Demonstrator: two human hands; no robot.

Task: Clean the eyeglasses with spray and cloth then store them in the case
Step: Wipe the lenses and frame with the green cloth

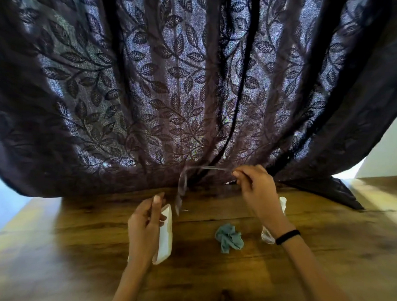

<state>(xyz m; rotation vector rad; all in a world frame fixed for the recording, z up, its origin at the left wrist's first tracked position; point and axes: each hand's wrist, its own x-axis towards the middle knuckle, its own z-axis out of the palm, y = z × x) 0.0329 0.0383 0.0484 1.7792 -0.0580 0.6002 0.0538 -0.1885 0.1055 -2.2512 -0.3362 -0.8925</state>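
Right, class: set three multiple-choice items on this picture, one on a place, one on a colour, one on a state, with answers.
1. Where does the crumpled cloth lie?
A. on the wooden table
B. in the case
C. in a hand

2. What colour is that cloth?
A. red
B. grey-green
C. yellow

3. What does the right hand hold?
A. nothing
B. the cloth
C. the thin clear-framed eyeglasses

Answers: 1 A, it rests between the white case and the clear spray bottle. 2 B, its folds are grey-green. 3 C, its grip pinches one temple arm.
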